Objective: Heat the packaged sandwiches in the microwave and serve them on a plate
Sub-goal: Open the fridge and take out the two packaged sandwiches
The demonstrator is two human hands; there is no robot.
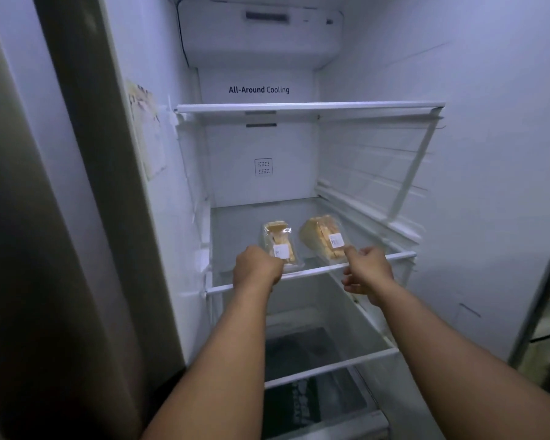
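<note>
Open fridge compartment (261,166), door swung clear. Tall free gap between the middle glass shelf (235,236) and the upper shelf (308,107), wide enough for both arms side by side. Two packaged sandwiches, left sandwich pack (278,241) and right sandwich pack (324,238), near the front edge, a narrow lane between them. Bare glass behind both and to the left. Left hand (257,267) and right hand (367,269) over the shelf's front rail (308,270). Right side narrowed by wall ribs (372,214). Below, shallower room above the lower shelf (331,368).
</note>
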